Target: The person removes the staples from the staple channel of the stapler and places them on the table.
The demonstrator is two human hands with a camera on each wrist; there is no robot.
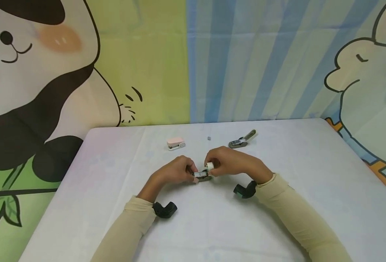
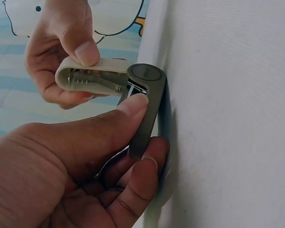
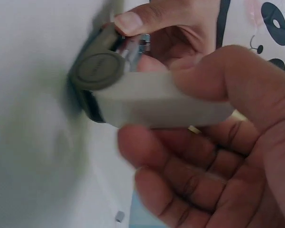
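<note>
A small stapler (image 2: pixel 149 111) with an olive-green base stands with its pale cover (image 2: pixel 102 64) swung up from the hinge. In the left wrist view, a spring and the metal tray show inside it. My left hand (image 1: pixel 178 170) grips the base, thumb (image 2: pixel 133 104) pressed over the tray and fingers curled beneath. The raised cover is pinched by my right hand (image 1: pixel 229 161), its thumb (image 3: pixel 199 78) on one side and fingers on the other. Both hands meet low over the white table, near its middle.
Behind the hands, a pink stapler (image 1: pixel 176 143) stands at left and a second olive stapler (image 1: pixel 242 140) lies opened at right. Between them is a small grey block (image 1: pixel 209 138). The white-covered table (image 1: pixel 114 218) ends at a printed cloth backdrop (image 1: pixel 239 65).
</note>
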